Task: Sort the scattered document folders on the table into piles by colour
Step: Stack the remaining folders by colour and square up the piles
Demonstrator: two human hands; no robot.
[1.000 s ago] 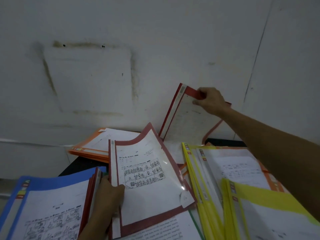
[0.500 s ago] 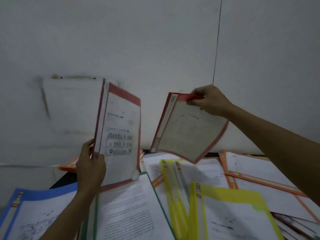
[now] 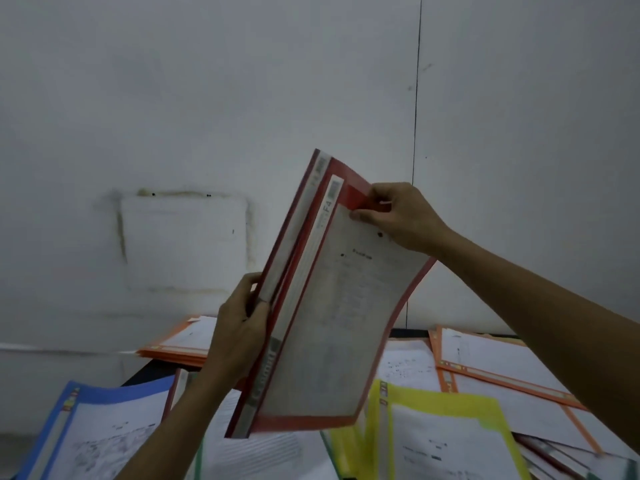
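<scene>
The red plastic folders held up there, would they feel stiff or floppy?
Probably floppy: the red plastic folders bow below the top corner that the right hand pinches. Likely light: fingers alone hold them aloft.

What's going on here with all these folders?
A person is sorting folders by colour. Both hands hold two red folders together, upright above the table. The left hand grips low at the spine side, and the right hand pinches the front one's top corner. Below lie a blue folder, a yellow folder and orange folders at the right, with an orange pile at the back left.
</scene>
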